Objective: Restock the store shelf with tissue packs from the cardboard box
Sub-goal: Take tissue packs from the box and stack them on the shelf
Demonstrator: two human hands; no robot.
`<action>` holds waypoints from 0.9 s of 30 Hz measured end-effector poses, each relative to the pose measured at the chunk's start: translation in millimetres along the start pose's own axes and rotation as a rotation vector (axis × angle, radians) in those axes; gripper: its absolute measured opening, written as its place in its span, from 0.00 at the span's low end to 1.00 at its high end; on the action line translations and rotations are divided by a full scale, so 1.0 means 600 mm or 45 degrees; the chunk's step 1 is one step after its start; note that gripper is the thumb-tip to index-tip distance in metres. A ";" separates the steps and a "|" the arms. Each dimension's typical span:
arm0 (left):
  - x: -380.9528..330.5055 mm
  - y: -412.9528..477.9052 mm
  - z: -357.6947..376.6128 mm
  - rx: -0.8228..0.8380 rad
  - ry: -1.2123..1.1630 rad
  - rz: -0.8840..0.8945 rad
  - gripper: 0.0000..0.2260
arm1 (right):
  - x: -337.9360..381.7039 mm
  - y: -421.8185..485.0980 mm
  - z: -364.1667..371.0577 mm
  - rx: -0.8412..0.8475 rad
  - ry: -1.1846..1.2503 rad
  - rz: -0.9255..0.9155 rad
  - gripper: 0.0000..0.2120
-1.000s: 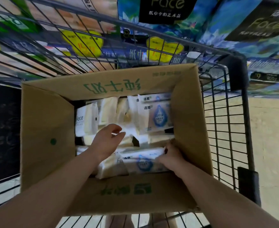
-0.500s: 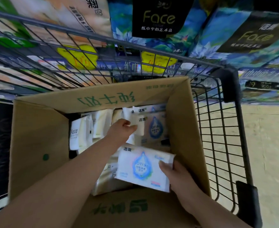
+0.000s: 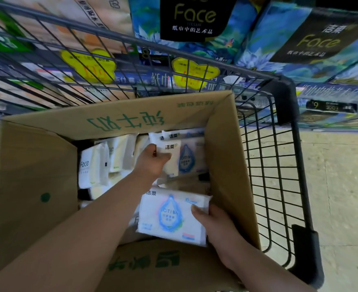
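A black wire cart stands on beige floor, yellow price tags beyond.

A single wide-angle view, from a camera worn on the person's head, looks forward and steeply down, close over an open cardboard box in a wire cart, with the left hand and right hand reaching in from the bottom edge and the store shelf bending across the top.

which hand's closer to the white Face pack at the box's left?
Left. The left hand grips a cream pack right of the Face pack, standing packs between them. The right hand holds the blue-drop pack at the cardboard box's near right corner, farther off.
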State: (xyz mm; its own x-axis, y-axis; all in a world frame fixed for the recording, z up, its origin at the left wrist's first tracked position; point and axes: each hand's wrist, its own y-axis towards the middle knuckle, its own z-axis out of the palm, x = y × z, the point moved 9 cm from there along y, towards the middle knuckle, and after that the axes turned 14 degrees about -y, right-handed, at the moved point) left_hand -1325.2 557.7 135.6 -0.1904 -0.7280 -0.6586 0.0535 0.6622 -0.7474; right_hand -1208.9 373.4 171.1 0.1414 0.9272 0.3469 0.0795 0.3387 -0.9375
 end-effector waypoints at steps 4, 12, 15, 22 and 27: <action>0.008 -0.035 -0.028 -0.020 -0.308 -0.031 0.10 | 0.010 -0.010 0.004 0.016 -0.067 -0.051 0.06; -0.046 -0.136 -0.137 -0.082 -0.661 0.032 0.10 | 0.067 -0.071 0.026 0.113 -0.284 -0.169 0.11; -0.086 -0.191 -0.182 -0.132 -0.780 0.097 0.12 | 0.112 -0.115 0.036 0.180 -0.339 -0.246 0.11; -0.199 -0.326 -0.273 -0.264 -1.031 0.332 0.06 | 0.225 -0.228 0.049 0.249 -0.420 -0.440 0.10; -0.275 -0.428 -0.345 -0.310 -1.077 0.517 0.12 | 0.306 -0.297 0.077 0.255 -0.524 -0.587 0.20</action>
State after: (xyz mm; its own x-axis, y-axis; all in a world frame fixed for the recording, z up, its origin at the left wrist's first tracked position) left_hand -1510.6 544.7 454.4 0.5713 -0.2598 -0.7785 -0.2631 0.8406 -0.4735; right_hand -1242.5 490.7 400.8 -0.2562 0.6514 0.7142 -0.1493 0.7033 -0.6951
